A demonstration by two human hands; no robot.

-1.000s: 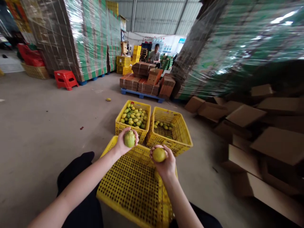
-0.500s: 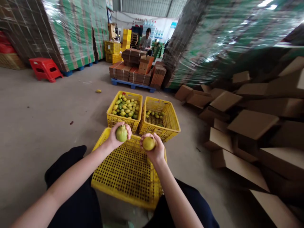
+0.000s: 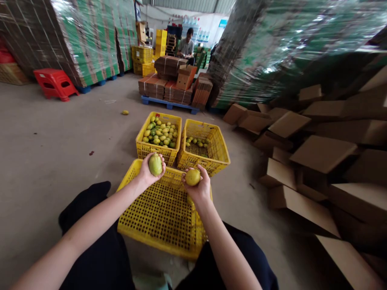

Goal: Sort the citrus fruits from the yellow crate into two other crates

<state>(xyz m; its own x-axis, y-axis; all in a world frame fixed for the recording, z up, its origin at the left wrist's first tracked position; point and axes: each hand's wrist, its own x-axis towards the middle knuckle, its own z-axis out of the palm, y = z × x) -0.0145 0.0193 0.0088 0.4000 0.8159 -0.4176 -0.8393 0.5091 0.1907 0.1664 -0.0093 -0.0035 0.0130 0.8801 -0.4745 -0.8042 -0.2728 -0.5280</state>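
My left hand (image 3: 147, 170) is closed around a greenish-yellow lemon (image 3: 155, 164), held above the far left part of the nearest yellow crate (image 3: 157, 215). In my right hand (image 3: 201, 188) rests a rounder, yellower lemon (image 3: 192, 177), with the fingers curled round it, over that crate's far right side. A bit of yellow shows under my right hand in the crate, mostly hidden. Beyond stand two more yellow crates: the left one (image 3: 142, 147) is filled with yellow and green lemons (image 3: 161, 133), while the right one (image 3: 222, 159) has several lemons (image 3: 198, 141) at its bottom.
Cardboard boxes (image 3: 323, 153) lie piled along the right. A blue pallet (image 3: 169, 105) carries bundled flat cartons (image 3: 178, 94); a person (image 3: 186, 46) is behind it. A red stool (image 3: 56, 83) stands at left, and a single yellow fruit (image 3: 125, 112) lies on the floor.
Both lemons have turned a little in my hands; the left one shows a longer side now. My right hand has shifted slightly right and up. The camera view has tilted slightly.
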